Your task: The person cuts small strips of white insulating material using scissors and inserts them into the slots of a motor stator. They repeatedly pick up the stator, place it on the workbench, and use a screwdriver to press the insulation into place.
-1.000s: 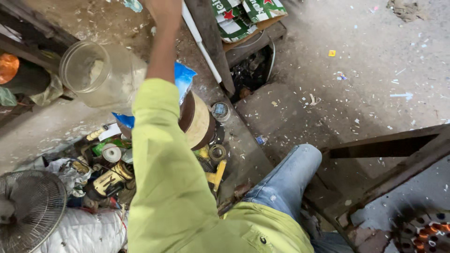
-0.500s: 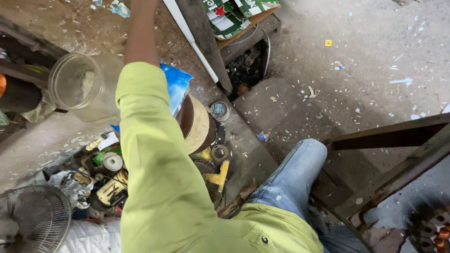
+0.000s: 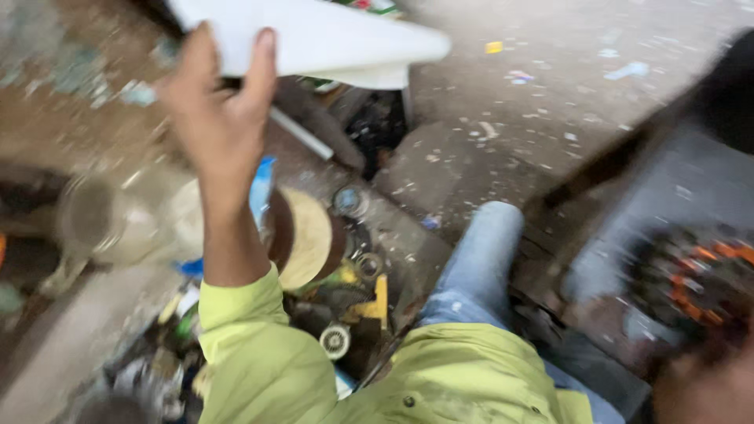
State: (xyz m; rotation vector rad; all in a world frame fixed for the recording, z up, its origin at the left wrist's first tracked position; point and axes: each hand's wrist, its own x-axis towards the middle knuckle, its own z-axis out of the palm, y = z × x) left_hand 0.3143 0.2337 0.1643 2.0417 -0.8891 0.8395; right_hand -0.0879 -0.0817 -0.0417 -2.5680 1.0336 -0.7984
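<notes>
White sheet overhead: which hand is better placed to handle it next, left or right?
Probably the left. The left hand is raised and already grips the white sheet at its near edge, with fingers wrapped over it. No right hand shows clearly in the blurred head view.

White curved plastic panel (image 3: 314,39), blurred, held raised at twelve o'clock, lying roughly flat, tapering toward three o'clock.

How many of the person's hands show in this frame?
1: the left hand, raised at upper left, gripping a white sheet. The other may be the blurred shape at lower right; unclear.
</notes>
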